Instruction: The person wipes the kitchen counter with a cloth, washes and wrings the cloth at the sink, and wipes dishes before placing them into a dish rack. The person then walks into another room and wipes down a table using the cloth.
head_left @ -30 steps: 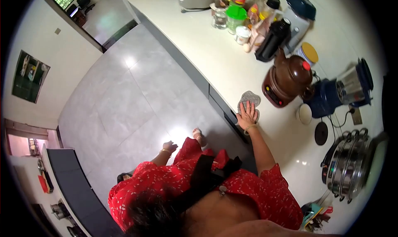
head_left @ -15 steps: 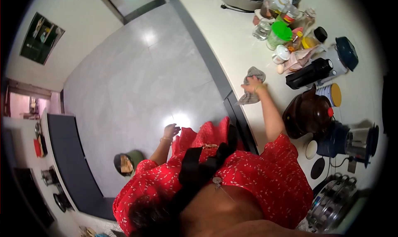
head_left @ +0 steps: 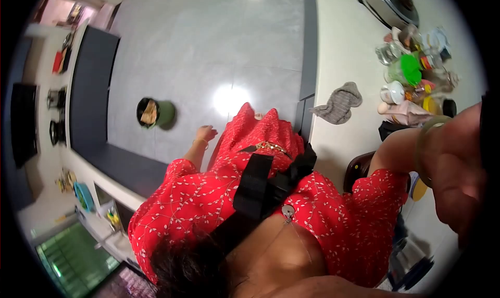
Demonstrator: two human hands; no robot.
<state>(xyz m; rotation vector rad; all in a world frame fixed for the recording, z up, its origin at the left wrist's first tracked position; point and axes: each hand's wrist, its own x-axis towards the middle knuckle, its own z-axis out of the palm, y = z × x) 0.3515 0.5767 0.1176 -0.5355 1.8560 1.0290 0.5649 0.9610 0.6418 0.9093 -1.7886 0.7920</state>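
Note:
A grey ribbed cloth (head_left: 341, 104) lies crumpled on the pale countertop (head_left: 333, 48), with no hand on it. My right hand (head_left: 455, 165), a bangle at its wrist, is raised close to the camera at the right edge. Its fingers are blurred and partly cut off, so I cannot see whether they hold anything. Below that arm shows part of a dark brown kettle (head_left: 357, 170). My left hand (head_left: 207, 133) hangs beside my red dress over the floor, its fingers loosely apart with nothing in them.
Along the counter's wall side stand a green-lidded jar (head_left: 405, 70), other jars and bottles, and a lidded electric cooker (head_left: 390, 5). A green bin (head_left: 165, 114) stands on the grey tiled floor (head_left: 203, 48). Dark cabinets (head_left: 91, 84) run along the left.
My right hand has let go of the cloth and risen toward the camera. The cloth stays on the counter. The view has turned, while my left hand still hangs at my side.

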